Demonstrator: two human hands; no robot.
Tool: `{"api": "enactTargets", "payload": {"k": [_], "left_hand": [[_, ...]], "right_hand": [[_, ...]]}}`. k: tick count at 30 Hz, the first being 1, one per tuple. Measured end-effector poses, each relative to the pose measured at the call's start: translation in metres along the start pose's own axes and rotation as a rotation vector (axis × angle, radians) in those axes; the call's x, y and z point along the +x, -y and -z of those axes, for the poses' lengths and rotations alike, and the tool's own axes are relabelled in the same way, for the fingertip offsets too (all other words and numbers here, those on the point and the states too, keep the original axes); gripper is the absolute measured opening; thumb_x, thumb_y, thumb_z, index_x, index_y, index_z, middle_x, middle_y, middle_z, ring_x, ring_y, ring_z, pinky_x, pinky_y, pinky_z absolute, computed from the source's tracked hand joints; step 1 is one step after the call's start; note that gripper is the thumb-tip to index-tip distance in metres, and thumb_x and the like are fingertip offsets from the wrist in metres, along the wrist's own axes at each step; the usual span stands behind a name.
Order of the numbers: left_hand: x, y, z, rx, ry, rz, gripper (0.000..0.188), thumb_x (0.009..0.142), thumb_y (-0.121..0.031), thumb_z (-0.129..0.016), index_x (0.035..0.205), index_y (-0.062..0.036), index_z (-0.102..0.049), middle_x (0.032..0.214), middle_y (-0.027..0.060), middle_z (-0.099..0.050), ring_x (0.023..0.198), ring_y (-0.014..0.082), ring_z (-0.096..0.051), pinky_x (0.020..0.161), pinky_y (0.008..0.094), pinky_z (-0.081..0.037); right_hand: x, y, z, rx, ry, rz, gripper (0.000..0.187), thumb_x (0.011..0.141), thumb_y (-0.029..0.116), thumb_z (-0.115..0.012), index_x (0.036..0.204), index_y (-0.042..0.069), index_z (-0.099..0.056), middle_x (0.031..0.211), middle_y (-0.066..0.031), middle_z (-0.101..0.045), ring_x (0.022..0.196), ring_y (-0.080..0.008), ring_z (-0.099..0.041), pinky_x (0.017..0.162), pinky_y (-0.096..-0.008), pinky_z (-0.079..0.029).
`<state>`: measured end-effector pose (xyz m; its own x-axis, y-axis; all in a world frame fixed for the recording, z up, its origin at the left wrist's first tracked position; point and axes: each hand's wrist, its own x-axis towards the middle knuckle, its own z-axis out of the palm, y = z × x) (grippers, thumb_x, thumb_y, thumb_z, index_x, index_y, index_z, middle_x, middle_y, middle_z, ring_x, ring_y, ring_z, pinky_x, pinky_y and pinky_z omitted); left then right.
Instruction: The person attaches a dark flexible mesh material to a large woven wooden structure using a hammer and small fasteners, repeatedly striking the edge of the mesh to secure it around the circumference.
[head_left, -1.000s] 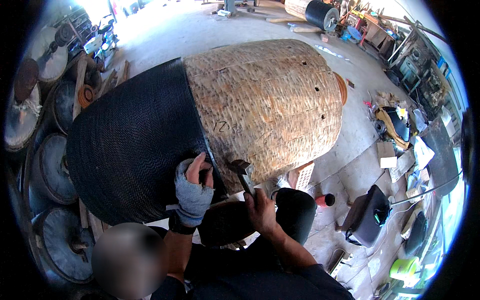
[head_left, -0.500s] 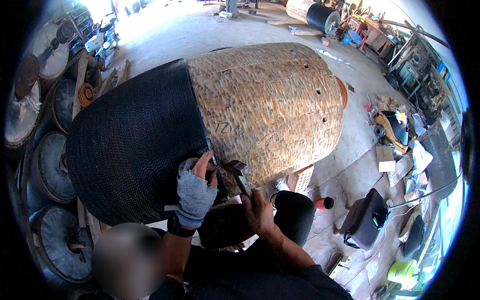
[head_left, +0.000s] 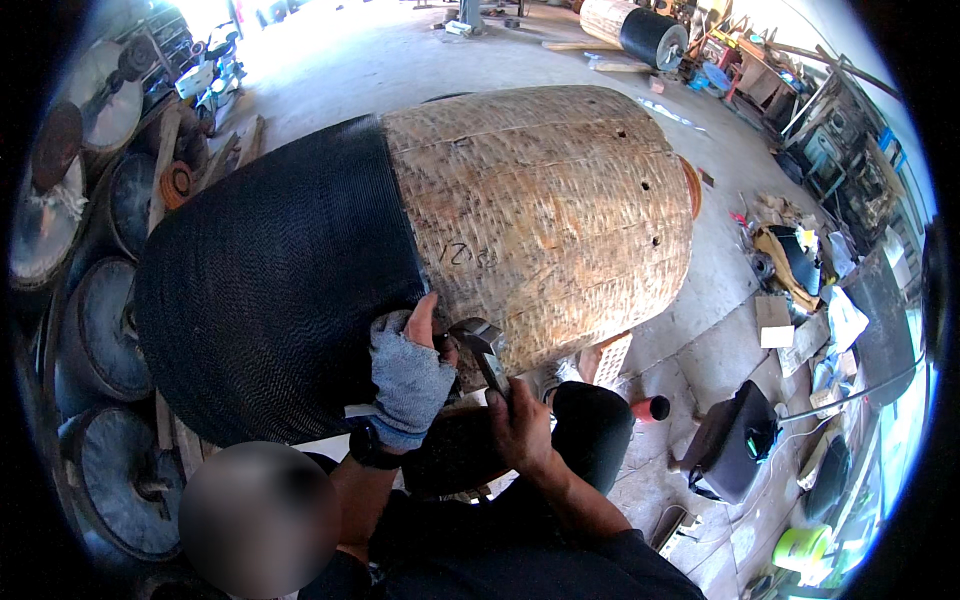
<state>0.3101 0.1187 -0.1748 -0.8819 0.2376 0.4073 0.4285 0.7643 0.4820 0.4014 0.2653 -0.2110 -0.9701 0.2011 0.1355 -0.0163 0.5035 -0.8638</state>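
A large drum [head_left: 545, 225] lies crosswise before me. Its bare right part is brown and pitted, while a black ridged covering [head_left: 270, 270] wraps the left part. At the covering's near edge is my left hand [head_left: 408, 375], in a grey glove with bare fingertips showing. One finger points up along the edge and the others curl in; whatever they pinch is hidden. My right hand [head_left: 522, 425] is bare and closed round the handle of a hammer [head_left: 480, 340]. The hammer's head is close beside my left fingertips, in front of the bare surface.
Grey round-ended rollers [head_left: 125, 470] are stacked along the left. On the right floor stand a dark box-shaped bag [head_left: 730, 440], a red can [head_left: 652, 408] and a lime-green bucket [head_left: 803, 547]. Another half-black roller [head_left: 650, 38] lies far back. A blurred round patch covers the lower left.
The gloved left hand has shifted slightly right, its fingers closer to the hammer's head. That head has turned a little. The whole view has moved slightly.
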Motion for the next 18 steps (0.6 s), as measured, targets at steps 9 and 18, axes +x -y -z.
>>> {"api": "enactTargets", "payload": {"k": [9, 18], "left_hand": [[-0.001, 0.001, -0.01, 0.054, -0.102, -0.013, 0.084, 0.064, -0.009, -0.081, 0.137, -0.0021, -0.04, 0.119, 0.018, -0.056, 0.098, 0.0287, -0.058, 0.088, 0.0425, -0.047], [-0.006, 0.011, -0.023, -0.028, -0.119, -0.018, 0.084, 0.066, -0.009, -0.08, 0.138, 0.0002, -0.038, 0.118, 0.0189, -0.055, 0.098, 0.0296, -0.059, 0.084, 0.0408, -0.049]], "right_hand": [[0.0, 0.005, 0.006, -0.083, 0.045, 0.051, 0.022, 0.089, 0.013, -0.06, 0.102, -0.003, -0.051, 0.072, -0.0239, -0.06, 0.069, -0.0425, -0.063, 0.057, -0.0455, -0.049], [-0.002, 0.007, 0.005, -0.134, 0.037, -0.006, 0.021, 0.089, 0.014, -0.06, 0.099, -0.001, -0.049, 0.073, -0.0249, -0.061, 0.07, -0.044, -0.063, 0.058, -0.0478, -0.049]]}}
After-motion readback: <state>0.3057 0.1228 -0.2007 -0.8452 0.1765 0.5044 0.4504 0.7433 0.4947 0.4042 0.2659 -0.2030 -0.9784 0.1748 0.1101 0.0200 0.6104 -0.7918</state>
